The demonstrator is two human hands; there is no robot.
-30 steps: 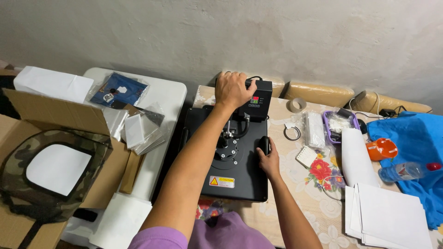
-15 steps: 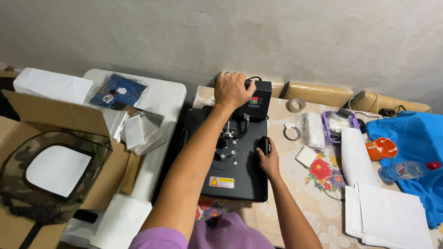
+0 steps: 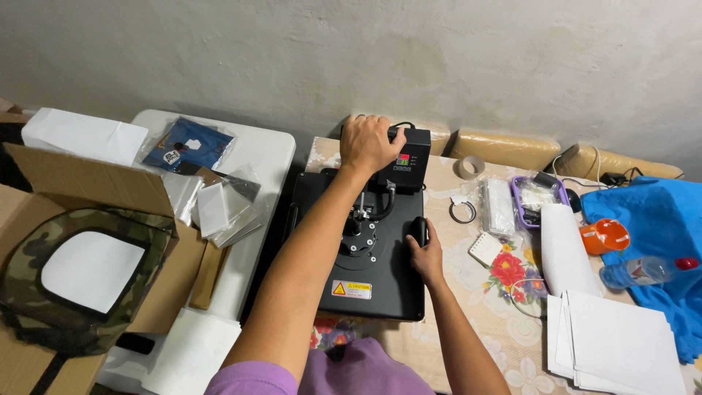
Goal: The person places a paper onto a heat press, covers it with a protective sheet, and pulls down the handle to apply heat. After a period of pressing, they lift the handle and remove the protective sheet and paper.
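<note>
Mid-handling of the flat black heat press (image 3: 344, 256), lying shut on the floral-clothed desk (image 3: 504, 322) close to the wall. Left hand (image 3: 369, 143) draped over the black control box (image 3: 413, 157) at the rear, grip curled over its top edge. Right hand (image 3: 425, 252) at the press's right edge, grip closed around a small black handle (image 3: 418, 228). Seemingly bracing and steadying. For any shift from here: both grips firm, well clear of the white paper roll (image 3: 563, 249) nearby.
</note>
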